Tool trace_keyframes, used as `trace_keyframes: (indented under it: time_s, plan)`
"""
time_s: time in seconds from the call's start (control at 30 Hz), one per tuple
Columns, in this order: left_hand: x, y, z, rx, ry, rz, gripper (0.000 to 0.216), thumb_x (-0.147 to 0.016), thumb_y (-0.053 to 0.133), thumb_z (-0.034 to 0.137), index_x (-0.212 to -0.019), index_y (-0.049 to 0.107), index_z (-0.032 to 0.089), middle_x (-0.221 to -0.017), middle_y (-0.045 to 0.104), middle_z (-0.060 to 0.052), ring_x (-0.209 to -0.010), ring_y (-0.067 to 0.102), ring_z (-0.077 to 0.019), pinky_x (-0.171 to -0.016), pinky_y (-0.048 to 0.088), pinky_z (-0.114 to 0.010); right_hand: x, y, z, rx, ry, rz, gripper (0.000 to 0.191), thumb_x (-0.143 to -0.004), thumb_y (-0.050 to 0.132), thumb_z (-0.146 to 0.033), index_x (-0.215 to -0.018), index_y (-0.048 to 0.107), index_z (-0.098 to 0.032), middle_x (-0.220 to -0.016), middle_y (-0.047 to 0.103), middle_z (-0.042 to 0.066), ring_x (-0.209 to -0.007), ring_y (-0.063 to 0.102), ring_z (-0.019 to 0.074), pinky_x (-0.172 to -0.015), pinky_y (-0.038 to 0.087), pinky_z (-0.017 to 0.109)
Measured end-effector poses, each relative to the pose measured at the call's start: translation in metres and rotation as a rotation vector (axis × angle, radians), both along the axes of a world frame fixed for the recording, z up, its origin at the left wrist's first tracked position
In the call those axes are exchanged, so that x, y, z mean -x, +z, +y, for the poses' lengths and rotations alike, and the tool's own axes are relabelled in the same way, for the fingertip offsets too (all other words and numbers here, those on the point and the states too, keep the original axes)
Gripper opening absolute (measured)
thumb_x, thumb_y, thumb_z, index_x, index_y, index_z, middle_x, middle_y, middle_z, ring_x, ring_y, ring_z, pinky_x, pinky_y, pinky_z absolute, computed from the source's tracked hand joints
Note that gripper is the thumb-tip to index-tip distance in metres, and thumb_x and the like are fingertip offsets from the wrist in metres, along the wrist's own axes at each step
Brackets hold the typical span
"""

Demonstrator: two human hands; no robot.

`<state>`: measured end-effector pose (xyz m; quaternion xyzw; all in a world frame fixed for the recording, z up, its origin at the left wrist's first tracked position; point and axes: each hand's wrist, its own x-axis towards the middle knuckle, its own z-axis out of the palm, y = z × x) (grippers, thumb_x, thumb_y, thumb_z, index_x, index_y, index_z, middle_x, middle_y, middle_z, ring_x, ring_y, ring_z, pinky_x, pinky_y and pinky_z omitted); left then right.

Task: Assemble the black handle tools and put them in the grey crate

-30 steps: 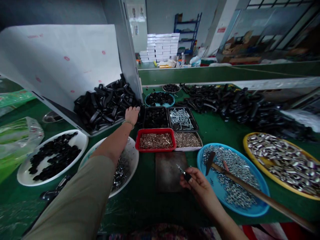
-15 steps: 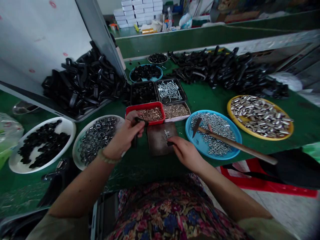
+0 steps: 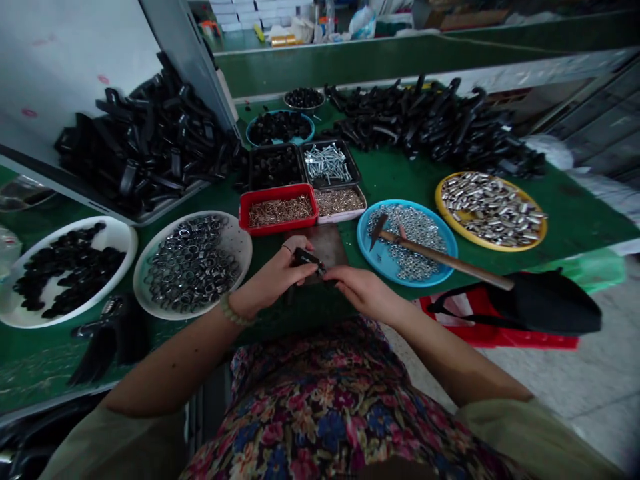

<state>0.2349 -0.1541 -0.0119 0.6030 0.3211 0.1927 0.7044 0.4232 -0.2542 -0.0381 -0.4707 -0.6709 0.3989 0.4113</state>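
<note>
My left hand (image 3: 275, 277) is closed round a black plastic part (image 3: 306, 257), which looks like a handle, its end pointing to the right. My right hand (image 3: 365, 290) pinches a small dark piece (image 3: 330, 281) at that end, and the fingertips of both hands nearly meet. A bit of metal shows where the two pieces come together; its shape is too small to tell. Under and behind the hands lies a square metal plate (image 3: 327, 243), partly covered by them.
Behind the plate stand a red tray (image 3: 245, 212) of brassy pins, a tray of screws (image 3: 327, 163) and a black tray (image 3: 273, 167). Left is a plate of metal rings (image 3: 193, 263). Right, a hammer (image 3: 440, 260) rests across a blue plate (image 3: 367, 237); beyond is a yellow plate (image 3: 520, 247).
My hands have come together over the plate's near edge: the left has moved right with the black part, bringing it against the small piece in my right. The view has shifted slightly.
</note>
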Motion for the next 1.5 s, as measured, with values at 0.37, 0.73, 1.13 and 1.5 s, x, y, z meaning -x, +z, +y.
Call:
trace_keyframes:
  time_s: [0.37,0.73,1.13,1.5]
  plan:
    - [-0.004,-0.010,-0.027,-0.112,0.113,-0.091,0.045,-0.071,0.076,0.025,-0.107,0.048,0.023,-0.091,0.057,0.001,-0.078,0.058,-0.0132,-0.073,0.048,-0.026,0.004,0.001,0.004,0.468,0.066,0.778,0.041,-0.079,0.075,-0.032,-0.104,0.044,-0.021,-0.081,0.072,0.000,-0.067,0.072,0.0131,-0.062,0.058,0.023]
    - [0.007,-0.017,-0.012,-0.373,0.065,-0.060,0.071,-0.077,0.071,0.033,-0.136,0.033,0.021,-0.120,0.053,-0.010,-0.107,0.056,-0.0235,-0.096,0.047,-0.039,0.023,0.004,0.016,0.429,-0.061,0.599,0.039,-0.081,0.069,-0.042,-0.090,0.036,-0.024,-0.068,0.064,-0.005,-0.061,0.069,0.0142,-0.056,0.054,0.026]
    - [-0.017,-0.058,0.032,-1.282,-0.383,0.546,0.056,-0.084,0.056,0.022,-0.137,0.044,0.009,-0.140,0.050,-0.019,-0.133,0.042,-0.0291,-0.119,0.010,-0.052,0.020,0.012,0.235,-0.182,0.120,-1.313,0.020,-0.087,0.050,-0.014,-0.091,0.070,-0.010,-0.100,0.069,0.018,-0.102,0.063,0.0282,-0.086,0.045,0.036]
    - [-0.009,-0.071,0.014,-1.162,-0.038,0.510,0.045,-0.081,0.059,0.025,-0.126,0.053,0.028,-0.132,0.058,-0.005,-0.123,0.047,-0.0266,-0.114,0.007,-0.058,0.019,0.000,0.239,-0.168,0.127,-1.346,0.025,-0.091,0.046,-0.013,-0.104,0.066,-0.011,-0.103,0.071,0.016,-0.103,0.064,0.0273,-0.087,0.044,0.036]
